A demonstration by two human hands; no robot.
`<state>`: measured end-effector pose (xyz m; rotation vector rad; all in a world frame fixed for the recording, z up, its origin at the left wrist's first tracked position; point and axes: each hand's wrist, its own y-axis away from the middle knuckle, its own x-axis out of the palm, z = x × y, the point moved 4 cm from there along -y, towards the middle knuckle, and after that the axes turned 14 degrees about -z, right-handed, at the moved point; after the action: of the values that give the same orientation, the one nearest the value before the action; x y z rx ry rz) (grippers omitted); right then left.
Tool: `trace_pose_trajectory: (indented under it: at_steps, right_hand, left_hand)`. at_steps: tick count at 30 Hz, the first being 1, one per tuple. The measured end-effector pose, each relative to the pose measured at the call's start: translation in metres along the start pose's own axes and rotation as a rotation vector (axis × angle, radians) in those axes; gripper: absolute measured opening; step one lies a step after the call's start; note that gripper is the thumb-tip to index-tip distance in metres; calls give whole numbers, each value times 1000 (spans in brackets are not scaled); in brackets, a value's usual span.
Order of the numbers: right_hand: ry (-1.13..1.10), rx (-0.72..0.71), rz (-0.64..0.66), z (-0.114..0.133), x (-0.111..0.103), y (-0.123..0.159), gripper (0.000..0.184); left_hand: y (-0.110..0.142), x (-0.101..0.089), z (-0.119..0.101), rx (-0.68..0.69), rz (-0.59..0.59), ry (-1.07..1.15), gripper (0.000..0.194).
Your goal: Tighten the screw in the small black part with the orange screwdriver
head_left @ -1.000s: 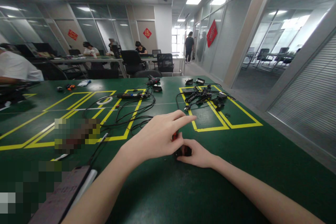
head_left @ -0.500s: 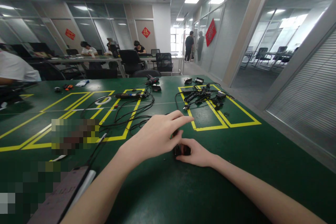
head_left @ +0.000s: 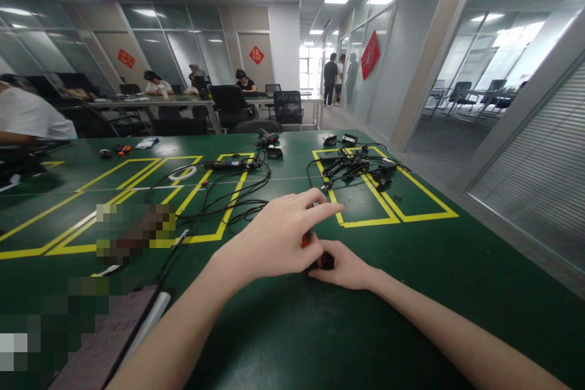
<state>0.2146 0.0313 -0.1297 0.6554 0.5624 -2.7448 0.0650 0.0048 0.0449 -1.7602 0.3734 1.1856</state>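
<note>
In the head view my left hand [head_left: 292, 228] is closed around an upright, mostly hidden tool with a red handle [head_left: 305, 240], which looks like a screwdriver. The left index finger points out to the right. Just below and to the right, my right hand [head_left: 345, 265] pinches a small black part [head_left: 327, 261] low over the green table [head_left: 283, 329]. The tool's lower end is hidden behind the left fingers, so I cannot tell whether it touches the black part.
Black cables and parts [head_left: 350, 164] lie in a yellow-taped area at the right. A corded black tool [head_left: 228, 165], a power drill [head_left: 266, 138] and a white ring [head_left: 182, 173] lie farther off. A flat brownish object [head_left: 103, 341] sits at the lower left. Several people are in the background.
The left fingers have shifted on the tool, and more of its red handle and top shows. My right hand stays at the black part. The view has shifted slightly.
</note>
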Motion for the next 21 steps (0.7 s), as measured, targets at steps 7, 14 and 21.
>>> trace_pose_trajectory:
  at_steps: [7,14,21]
  right_hand:
    - [14,9,11,-2,0,0,23]
    - [-9,13,38,2,0,1,32]
    - [-8,7,15,1,-1,0,47]
  left_hand:
    - [0,-1,2,-18,6,-31,52]
    - [0,-1,4,-53,13,-57,40]
    - [0,1,3,-13,8,-36,48]
